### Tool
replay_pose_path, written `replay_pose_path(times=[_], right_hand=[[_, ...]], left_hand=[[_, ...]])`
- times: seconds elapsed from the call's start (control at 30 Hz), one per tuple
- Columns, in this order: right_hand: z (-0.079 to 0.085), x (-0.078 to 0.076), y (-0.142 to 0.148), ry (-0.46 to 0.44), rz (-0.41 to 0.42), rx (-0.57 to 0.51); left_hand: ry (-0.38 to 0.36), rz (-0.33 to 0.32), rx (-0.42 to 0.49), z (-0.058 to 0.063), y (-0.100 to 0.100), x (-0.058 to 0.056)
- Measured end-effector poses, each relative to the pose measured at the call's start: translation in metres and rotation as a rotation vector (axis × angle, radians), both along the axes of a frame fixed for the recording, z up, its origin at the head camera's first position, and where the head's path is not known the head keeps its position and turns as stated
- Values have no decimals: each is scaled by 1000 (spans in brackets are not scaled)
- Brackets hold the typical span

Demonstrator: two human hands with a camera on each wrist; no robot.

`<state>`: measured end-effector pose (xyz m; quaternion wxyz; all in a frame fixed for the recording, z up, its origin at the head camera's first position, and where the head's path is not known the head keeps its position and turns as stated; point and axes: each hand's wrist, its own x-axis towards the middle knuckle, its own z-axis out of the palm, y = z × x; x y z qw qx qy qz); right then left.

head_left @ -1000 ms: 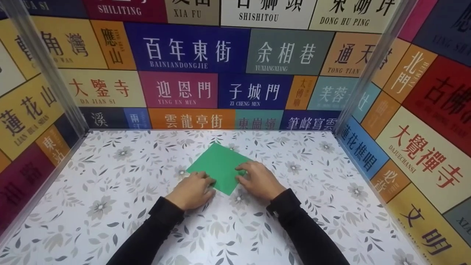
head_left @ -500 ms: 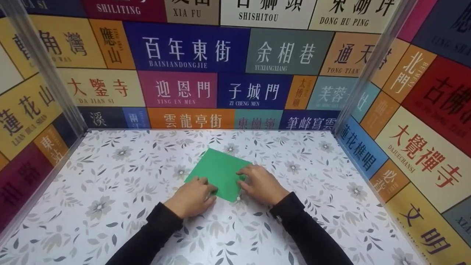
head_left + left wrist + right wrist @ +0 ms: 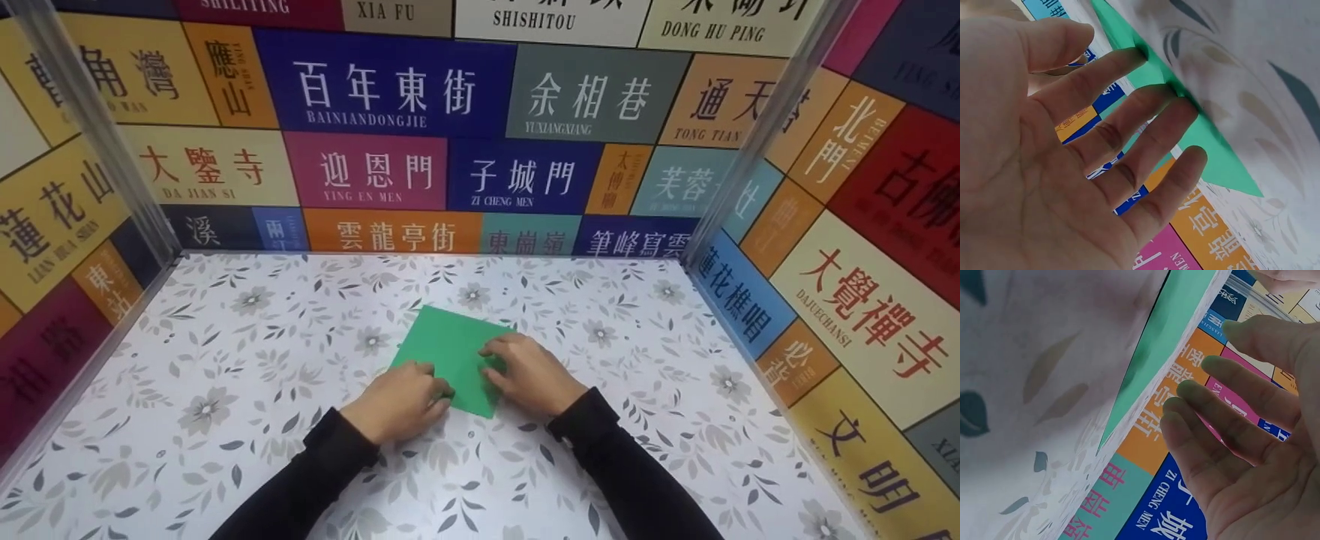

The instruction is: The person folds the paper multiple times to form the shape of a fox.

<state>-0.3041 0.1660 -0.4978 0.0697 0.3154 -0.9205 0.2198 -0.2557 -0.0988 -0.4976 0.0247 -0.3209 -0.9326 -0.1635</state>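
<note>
A square sheet of green paper (image 3: pixel 448 337) lies turned at an angle on the flowered tabletop, one corner towards the person. My left hand (image 3: pixel 403 403) is at its near left edge; in the left wrist view the fingertips (image 3: pixel 1188 109) touch the paper, fingers spread and only gently bent, thumb apart. Over the sheet's right side is my right hand (image 3: pixel 534 375), covering part of that edge. From the right wrist, its fingers (image 3: pixel 1176 430) look loosely bent, with nothing between them, and a gap shows between them and the paper. Neither hand grips the sheet.
The white tabletop (image 3: pixel 225 345) carries a grey leaf and flower print. Panels with coloured name blocks rise behind it, the back wall (image 3: pixel 390 90) and the right wall (image 3: pixel 862 300) among them. Clear corner strips (image 3: pixel 112 142) join the panels.
The green paper has turned counter-clockwise and come a little nearer the person. My left hand has shifted slightly towards the person and right; the right hand has stayed almost in place.
</note>
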Motion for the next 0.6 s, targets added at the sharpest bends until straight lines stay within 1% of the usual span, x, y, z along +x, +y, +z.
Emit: replay_pose_path(times=[0.13,0.37,0.53,0.6], right_hand=[[0,-1,1,-32,6,5],[-3,-3,2,-60,29,21],[-6,-3,3,-77,38,30],[-8,-3,4,-76,46,39]], left_hand=[[-27,2,2,1,0,1],[-68,11,15,2,-1,1],[-90,-2,34,4,-2,1],[-84,-17,37,4,-3,2]])
